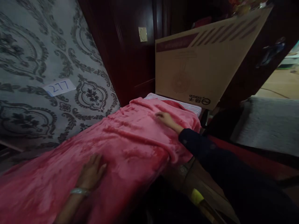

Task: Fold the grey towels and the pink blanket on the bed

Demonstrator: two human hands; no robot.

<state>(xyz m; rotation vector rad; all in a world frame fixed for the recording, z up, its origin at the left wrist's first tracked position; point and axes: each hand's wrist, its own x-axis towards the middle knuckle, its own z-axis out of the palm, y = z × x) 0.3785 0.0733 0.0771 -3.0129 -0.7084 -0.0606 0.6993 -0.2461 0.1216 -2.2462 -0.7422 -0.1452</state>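
Note:
A pink plush blanket (130, 133) covers a long, narrow bed-like surface, with folds and ridges toward its far end. My left hand (92, 171), with a light bracelet at the wrist, lies flat on the near part of the blanket, its fingers spread. Farther off, my right hand (164, 119) reaches out of a dark sleeve. Its fingers are curled against the folded blanket and appear to pinch the cloth; the fingertips are partly hidden. Beyond that hand, a striped cloth (187, 106) shows from under the blanket's far edge.
Patterned wallpaper (53, 40) with a paper label (59, 87) reading 277 borders the left side. A large cardboard box (198, 62) stands at the far end, before dark red wood panelling (130, 53). A grey padded surface (268, 124) lies at right. Something yellow (197, 196) sits below.

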